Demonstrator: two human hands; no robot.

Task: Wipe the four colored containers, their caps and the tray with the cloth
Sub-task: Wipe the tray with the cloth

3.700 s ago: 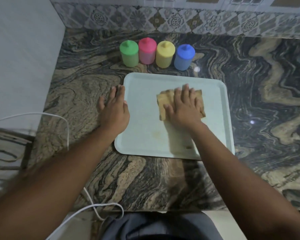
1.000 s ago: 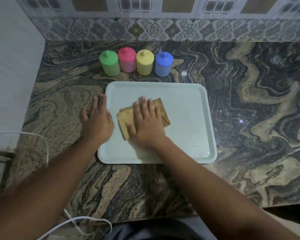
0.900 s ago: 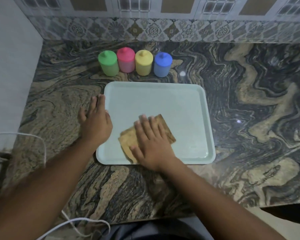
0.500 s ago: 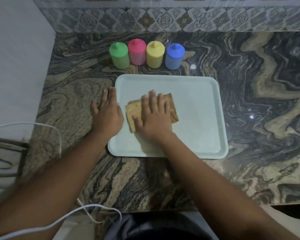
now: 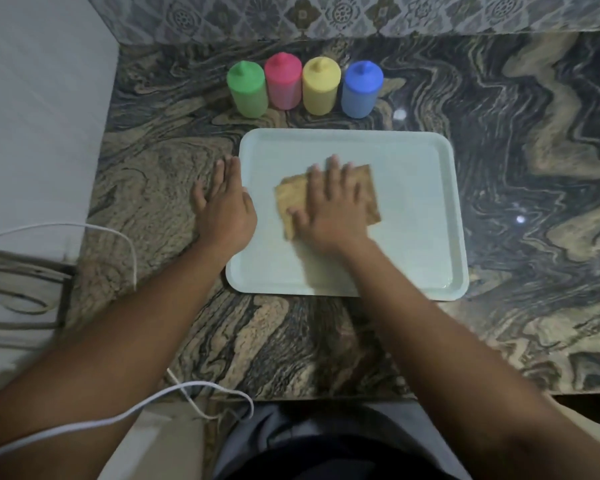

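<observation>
My right hand (image 5: pixel 329 211) now presses the cloth (image 5: pixel 291 197) nearer the tray's (image 5: pixel 421 202) middle, up from its lower-left edge a second ago.

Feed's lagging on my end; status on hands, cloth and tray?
Right hand flat on cloth, middle of tray. Left hand flat at tray's left edge. Four capped containers lined up behind tray, nothing blocking.

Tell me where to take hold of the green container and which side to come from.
Grip the green container round its body, below the cap, coming from its left or front. It stands upright at the left end of the row, with the red container close against its right, so those sides look free.
</observation>
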